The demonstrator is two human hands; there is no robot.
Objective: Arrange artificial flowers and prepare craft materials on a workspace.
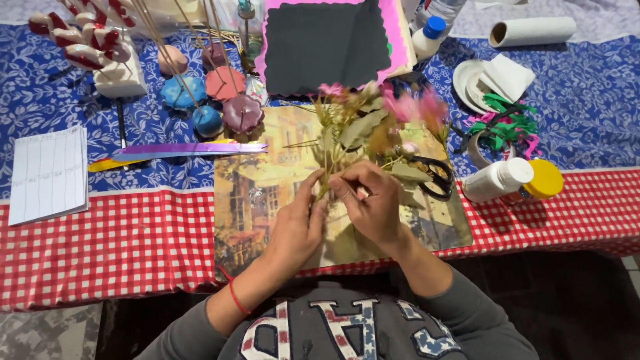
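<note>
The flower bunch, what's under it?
Under the flower bunch lies a painted picture board, with black scissors partly tucked beneath the leaves. Both hands cover the stems' lower ends.

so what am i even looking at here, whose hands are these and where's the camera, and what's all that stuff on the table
There is no machine here. The single picture comes from a camera worn on a person's head, looking down at their own two bare hands. The left hand and the right hand meet around the stems of a small bunch of artificial flowers with pink blooms and green leaves. Under it lies a rectangular mat printed with a painted street scene, on a table under a red-and-white checked cloth and a blue flowered cloth. Black-handled scissors lie on the mat's right. Further right lies a white plastic bottle with a yellow cap on its side. At the left is a white lined sheet of paper, and behind it are coloured flower shapes on thin sticks.
</note>
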